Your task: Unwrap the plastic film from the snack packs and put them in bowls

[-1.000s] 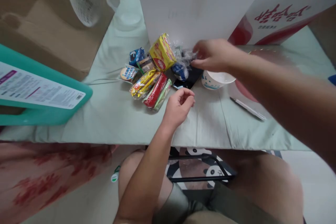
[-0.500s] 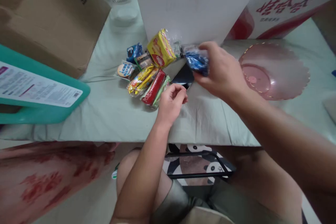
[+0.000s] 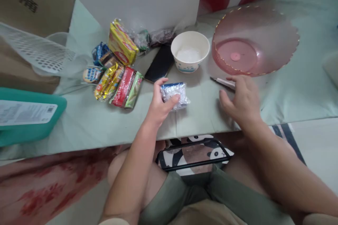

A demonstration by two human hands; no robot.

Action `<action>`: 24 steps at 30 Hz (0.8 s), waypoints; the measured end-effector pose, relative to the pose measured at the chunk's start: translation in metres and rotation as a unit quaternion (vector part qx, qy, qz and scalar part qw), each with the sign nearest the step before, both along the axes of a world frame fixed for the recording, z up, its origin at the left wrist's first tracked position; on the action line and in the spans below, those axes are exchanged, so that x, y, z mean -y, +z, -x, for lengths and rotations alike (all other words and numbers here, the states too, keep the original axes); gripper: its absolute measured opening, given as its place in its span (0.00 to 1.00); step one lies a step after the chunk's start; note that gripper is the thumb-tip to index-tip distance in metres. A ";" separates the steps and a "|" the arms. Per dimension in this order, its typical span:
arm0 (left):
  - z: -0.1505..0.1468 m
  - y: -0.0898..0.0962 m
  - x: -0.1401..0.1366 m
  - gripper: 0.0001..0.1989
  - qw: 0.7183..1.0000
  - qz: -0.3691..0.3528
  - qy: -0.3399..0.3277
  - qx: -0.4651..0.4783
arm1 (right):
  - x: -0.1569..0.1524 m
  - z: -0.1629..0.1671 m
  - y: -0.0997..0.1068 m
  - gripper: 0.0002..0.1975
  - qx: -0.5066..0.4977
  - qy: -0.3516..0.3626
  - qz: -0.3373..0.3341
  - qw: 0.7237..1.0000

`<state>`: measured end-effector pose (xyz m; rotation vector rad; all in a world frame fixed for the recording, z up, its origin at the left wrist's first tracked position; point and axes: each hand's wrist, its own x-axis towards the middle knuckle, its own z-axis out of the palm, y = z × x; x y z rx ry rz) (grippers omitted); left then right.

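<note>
My left hand is closed around a small snack packet in clear crinkled wrap with a dark blue edge, thumb on top. Over the cloth to the right, my right hand has its thumb and fingers apart, with the fingers at the far end of a slim white pen-like tool with a dark tip. Between and behind the hands stands a white paper bowl. A black phone lies flat to its left. Wrapped snacks, including a yellow packet and a red packet, lie left of the phone.
A pink clear bowl with a gold scalloped rim stands at the right. White boxes block the back. A cardboard box, a perforated clear plastic piece and a green container occupy the left. The table's front edge is near my knees.
The blue packet has gone from my right hand to my left. My right hand has moved right and nearer, to the pen-like tool. The paper bowl now shows. The view has shifted.
</note>
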<state>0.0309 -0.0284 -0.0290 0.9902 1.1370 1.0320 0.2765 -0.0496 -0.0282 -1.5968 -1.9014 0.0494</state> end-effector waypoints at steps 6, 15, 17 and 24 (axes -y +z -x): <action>-0.006 -0.012 -0.010 0.31 0.997 -0.076 0.022 -0.018 | -0.015 -0.030 -0.006 0.16 0.080 -0.060 0.117 0.988; -0.010 -0.017 -0.012 0.32 0.986 -0.147 -0.012 -0.080 | -0.001 -0.011 0.003 0.16 -0.009 -0.006 0.172 0.985; -0.008 -0.020 -0.012 0.33 0.982 -0.163 -0.018 -0.096 | -0.001 -0.004 0.007 0.15 -0.123 -0.004 0.190 0.974; -0.007 -0.021 -0.012 0.32 0.976 -0.172 -0.027 -0.130 | 0.003 0.021 0.033 0.10 -0.672 0.027 0.465 0.575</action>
